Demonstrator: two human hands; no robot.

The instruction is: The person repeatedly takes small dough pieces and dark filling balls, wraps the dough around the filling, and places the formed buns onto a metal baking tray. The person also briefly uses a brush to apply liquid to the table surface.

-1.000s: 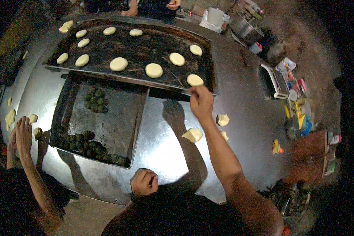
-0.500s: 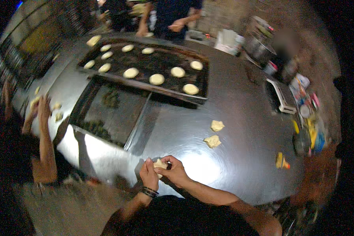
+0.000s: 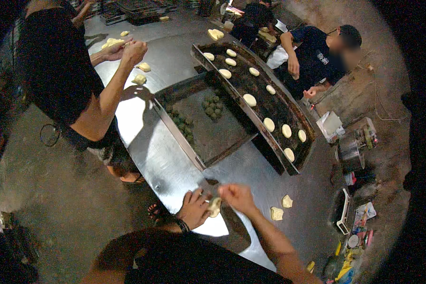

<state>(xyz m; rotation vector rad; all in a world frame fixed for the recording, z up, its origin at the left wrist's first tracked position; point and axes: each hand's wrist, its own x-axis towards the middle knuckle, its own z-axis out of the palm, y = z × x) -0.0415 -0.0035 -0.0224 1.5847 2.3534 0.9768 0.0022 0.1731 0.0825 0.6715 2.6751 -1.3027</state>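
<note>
My left hand, with dark bands at the wrist, has its fingers curled at the left edge of a small pale dough piece. The dough shows a darker greenish patch near its top. Just right of it, my right hand is closed and slightly blurred; whatever its fingers hold is hidden. Both hands are over the near part of the metal table. Two flattened dough pieces, one upper and one lower, lie to the right.
Beyond my hands, a shallow tray holds dark green balls. A dark baking tray carries several pale dough rounds. One co-worker handles dough at left; another stands across. A pot stands at right.
The view has swung, so the trays appear farther right. My hands have come apart: my right hand has moved off the dough, while my left stays at it.
</note>
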